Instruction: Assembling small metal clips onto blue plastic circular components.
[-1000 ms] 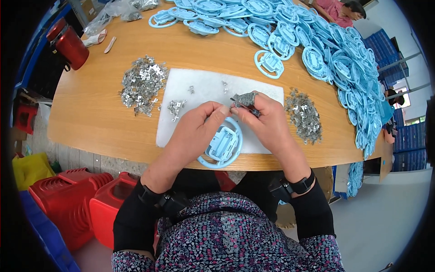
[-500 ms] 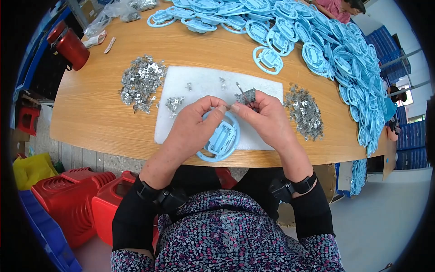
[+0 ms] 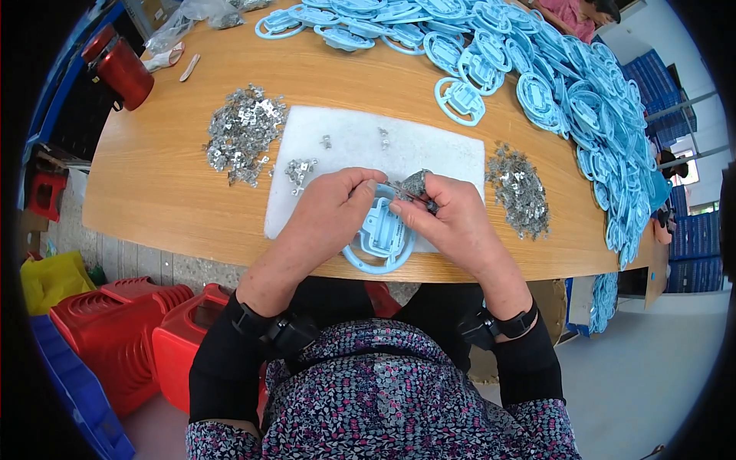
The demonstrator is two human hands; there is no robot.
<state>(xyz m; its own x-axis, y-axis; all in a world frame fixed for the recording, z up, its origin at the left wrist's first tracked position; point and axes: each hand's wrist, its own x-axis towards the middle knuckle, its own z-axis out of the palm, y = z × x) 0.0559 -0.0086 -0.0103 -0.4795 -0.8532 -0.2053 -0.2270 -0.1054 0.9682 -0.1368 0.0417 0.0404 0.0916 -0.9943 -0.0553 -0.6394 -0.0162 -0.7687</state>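
Observation:
A light blue ring-shaped plastic part (image 3: 373,268) lies on the near edge of the white foam sheet (image 3: 353,126), below my fingers. My left hand (image 3: 333,211) is closed, thumb and forefinger pinched over the part's far rim; what is between them is too small to make out. My right hand (image 3: 452,215) grips a thin dark metal tool (image 3: 412,197) whose tip points left toward the left fingertips. A grey lump (image 3: 416,181) sits against the right fingers; its kind is unclear. Small metal clips (image 3: 300,172) lie on the sheet left of my hands.
Heaps of metal pieces flank the sheet, one on the left (image 3: 245,130) and one on the right (image 3: 520,192). Blue parts (image 3: 540,100) are piled along the far right. A red flask (image 3: 123,73) stands far left; red stools (image 3: 115,326) are below. Another person (image 3: 571,17) sits beyond the pile.
The metal tool has swung from pointing up and away to pointing left, toward my left fingertips. My right thumb has dropped slightly and parted from my left thumb.

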